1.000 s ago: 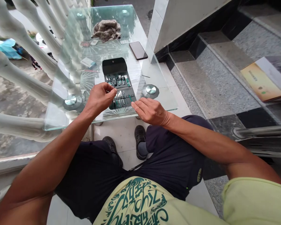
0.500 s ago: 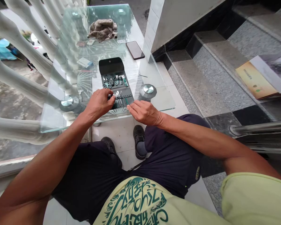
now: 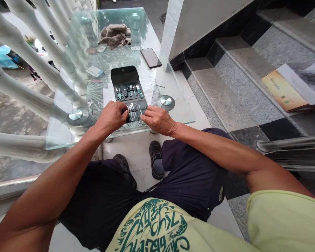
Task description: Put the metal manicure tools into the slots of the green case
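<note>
An open black manicure kit case lies on the glass table, with small metal tools in its lower half and scissors and clippers above. My left hand rests at the case's lower left corner, fingers curled onto the tools there; what they grip is hidden. My right hand lies at the lower right corner, fingers together, fingertips touching the case edge.
A dark phone lies farther back on the glass, a crumpled brown cloth beyond it, a small card to the left. White balusters run along the left. Stone steps and a booklet are on the right.
Both hands have moved inward onto the lower edge of the case. My left hand dropped from above the tools down onto them; my right hand slid left to the case corner.
</note>
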The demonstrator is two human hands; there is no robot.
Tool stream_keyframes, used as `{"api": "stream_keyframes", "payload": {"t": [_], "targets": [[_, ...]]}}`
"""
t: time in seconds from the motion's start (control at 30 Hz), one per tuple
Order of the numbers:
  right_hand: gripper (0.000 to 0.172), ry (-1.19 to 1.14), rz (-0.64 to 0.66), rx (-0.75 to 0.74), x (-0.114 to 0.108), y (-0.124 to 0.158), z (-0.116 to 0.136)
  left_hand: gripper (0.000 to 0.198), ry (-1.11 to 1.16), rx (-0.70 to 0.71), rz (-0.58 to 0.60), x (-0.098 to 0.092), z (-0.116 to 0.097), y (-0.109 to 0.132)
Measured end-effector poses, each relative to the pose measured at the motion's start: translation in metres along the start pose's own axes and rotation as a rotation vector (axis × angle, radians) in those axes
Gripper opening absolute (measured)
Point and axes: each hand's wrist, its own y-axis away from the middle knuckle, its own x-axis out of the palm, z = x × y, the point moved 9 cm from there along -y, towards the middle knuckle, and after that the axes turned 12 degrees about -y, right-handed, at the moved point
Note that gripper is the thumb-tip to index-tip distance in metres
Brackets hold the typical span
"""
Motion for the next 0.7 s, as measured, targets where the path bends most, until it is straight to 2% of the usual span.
{"api": "stream_keyframes", "payload": {"t": [0.23,0.33,0.4,0.47,0.57,0.63,0.7], "targets": [[0.051,-0.072,0.017,0.009,-0.001,-0.002,-0.008,0.029,0.004,0.02,-0.013,0.001,-0.003,0.003],[0.042,-0.103,-0.005,0.01,-0.005,0.001,-0.007,0.029,0.036,0.03,-0.017,-0.001,-0.008,0.005],[0.035,-0.127,-0.032,0.016,-0.01,0.002,-0.007,0.028,0.095,0.013,-0.052,-0.01,-0.002,0.004],[0.034,-0.135,-0.077,0.016,-0.018,0.004,-0.006,0.028,0.141,-0.08,-0.128,-0.029,0.021,0.002],[0.036,-0.124,-0.147,0.032,-0.032,0.004,-0.007,0.027,0.104,-0.358,-0.222,-0.062,0.081,0.008],[0.036,-0.116,-0.173,0.06,-0.039,0.003,-0.01,0.022,0.042,-0.547,-0.166,-0.069,0.121,0.016],[0.036,-0.108,-0.186,0.088,-0.043,0.002,-0.012,0.019,0.017,-0.666,-0.043,-0.063,0.147,0.023]]}}
